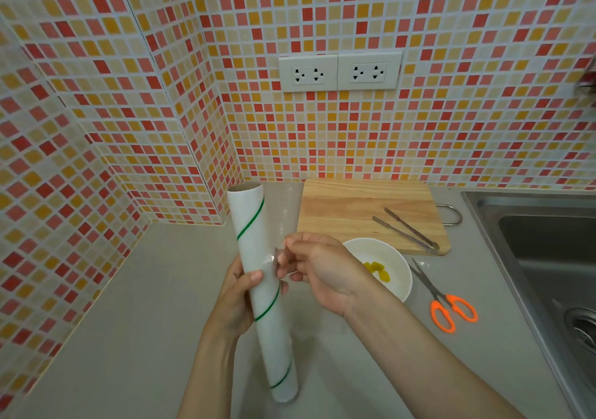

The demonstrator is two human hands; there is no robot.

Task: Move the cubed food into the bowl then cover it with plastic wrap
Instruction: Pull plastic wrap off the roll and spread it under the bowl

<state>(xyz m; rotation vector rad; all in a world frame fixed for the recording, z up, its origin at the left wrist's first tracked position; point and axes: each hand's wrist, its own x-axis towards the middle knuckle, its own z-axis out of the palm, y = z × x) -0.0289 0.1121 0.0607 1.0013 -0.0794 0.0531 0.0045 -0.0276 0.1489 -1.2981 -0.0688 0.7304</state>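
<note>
Over counter (pixel 129 322) | left hand (pixel 237 299) grip holds wrap roll (pixel 261 289) | right hand (pixel 319 268) grip pinches film edge (pixel 269 259)

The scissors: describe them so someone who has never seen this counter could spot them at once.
Start at the steel sink on the right. On the grey counter just left of it, right of the white bowl, lie the scissors. Their bright orange handles are unlike anything nearby; the metal tongs lie on the wooden cutting board.
</note>
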